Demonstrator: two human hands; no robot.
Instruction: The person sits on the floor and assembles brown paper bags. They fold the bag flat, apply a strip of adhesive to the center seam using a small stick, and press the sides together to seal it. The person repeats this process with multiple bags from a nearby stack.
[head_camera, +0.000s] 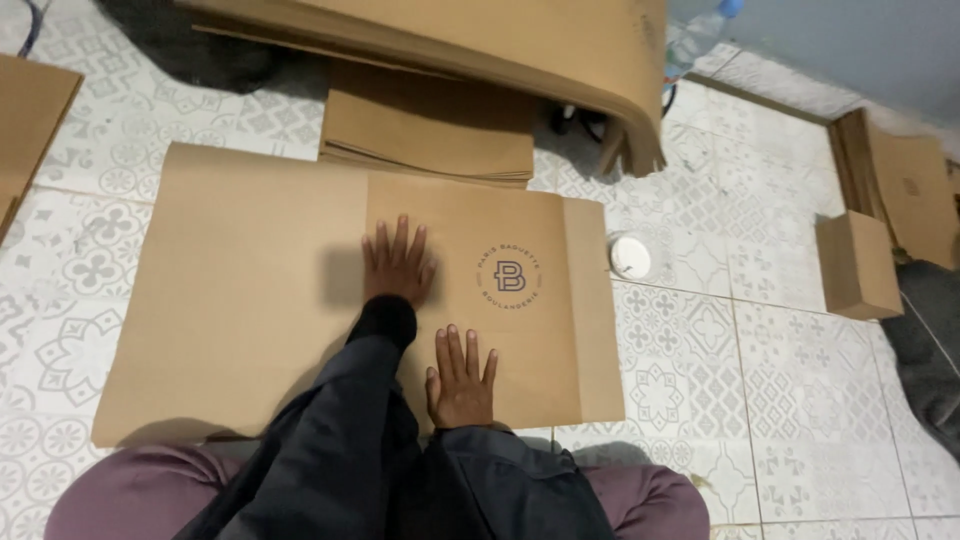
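Note:
A large flat sheet of brown kraft paper (240, 300) lies on the patterned tile floor in front of me, its right part folded over with a round printed emblem (509, 276) on it. My left hand (397, 262) lies flat, fingers spread, on the fold near the sheet's middle. My right hand (461, 380) presses flat on the folded part nearer to me. Neither hand holds anything. Dark sleeves cover both arms.
A stack of folded brown paper (430, 130) lies just beyond the sheet, with a big curved pile of paper (560, 50) behind it. A small white round lid (630, 257) sits right of the sheet. A small brown box (858, 265) and more cardboard stand at right.

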